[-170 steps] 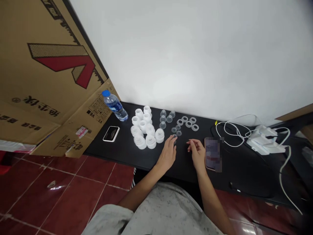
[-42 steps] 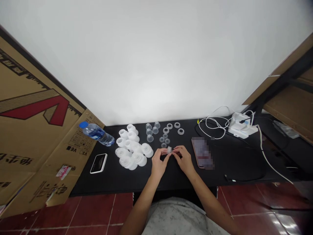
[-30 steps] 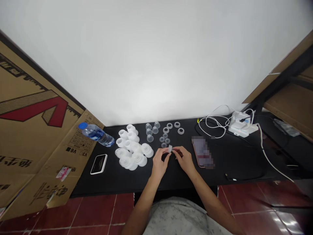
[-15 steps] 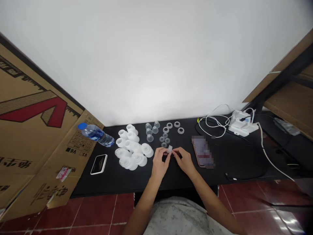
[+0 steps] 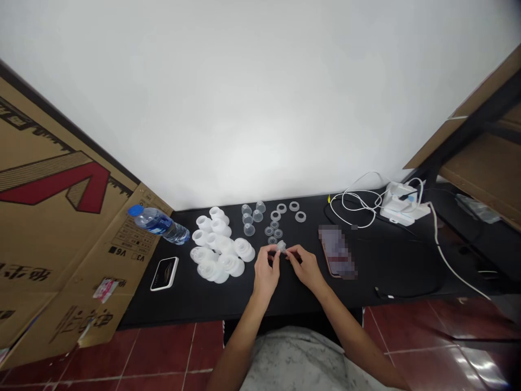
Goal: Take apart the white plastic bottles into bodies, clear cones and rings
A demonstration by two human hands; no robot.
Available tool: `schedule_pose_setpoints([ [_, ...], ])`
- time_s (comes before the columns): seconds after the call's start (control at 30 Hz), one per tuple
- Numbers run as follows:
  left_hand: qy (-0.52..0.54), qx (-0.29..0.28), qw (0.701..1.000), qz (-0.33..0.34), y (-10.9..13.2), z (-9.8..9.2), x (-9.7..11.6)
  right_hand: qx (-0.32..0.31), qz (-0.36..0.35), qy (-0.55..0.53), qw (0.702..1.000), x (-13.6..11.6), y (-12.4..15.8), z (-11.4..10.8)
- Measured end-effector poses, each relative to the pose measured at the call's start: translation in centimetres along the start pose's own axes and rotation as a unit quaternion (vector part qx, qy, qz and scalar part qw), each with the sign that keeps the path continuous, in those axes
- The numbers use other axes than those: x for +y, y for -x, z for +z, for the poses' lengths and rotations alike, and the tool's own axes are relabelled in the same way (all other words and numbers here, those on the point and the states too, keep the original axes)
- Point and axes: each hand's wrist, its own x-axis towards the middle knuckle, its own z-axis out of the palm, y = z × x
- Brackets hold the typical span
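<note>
Your left hand (image 5: 265,270) is curled in a tight pinch, thumb and forefinger closed on a small clear plastic piece (image 5: 281,246), which sits just above the black tabletop (image 5: 391,260), in front of your body. Your right hand (image 5: 305,266) is loosely curled, its fingertips just beside that piece; you cannot tell whether they touch it. Left of your hands lies a cluster of white silicone cups (image 5: 215,244), and beyond your fingers sit small clear discs (image 5: 273,232), clear domed caps (image 5: 252,214) and clear rings (image 5: 287,209). To the right is a phone (image 5: 336,252), its screen blurred. Further left, a black-and-white power bank (image 5: 164,273) lies near a blue-capped water bottle (image 5: 159,225), which rests against a cardboard sheet (image 5: 61,228). At the far right, a white cable (image 5: 354,203) loops to a white charger (image 5: 401,203) against the white wall (image 5: 260,98).
</note>
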Motion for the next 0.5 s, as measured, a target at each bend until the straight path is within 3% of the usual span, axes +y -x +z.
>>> schedule_pose_setpoints([
  [0.2, 0.023, -0.001, 0.999, -0.026, 0.09, -0.03, -0.34, -0.001, -0.032, 0.034, 0.999, 0.05, 0.08, 0.14],
  [0.5, 0.036, -0.031, 0.998, -0.032, -0.34, -0.36, 0.26, 0.044, 0.011, -0.014, 0.999, 0.59, 0.08, 0.3],
])
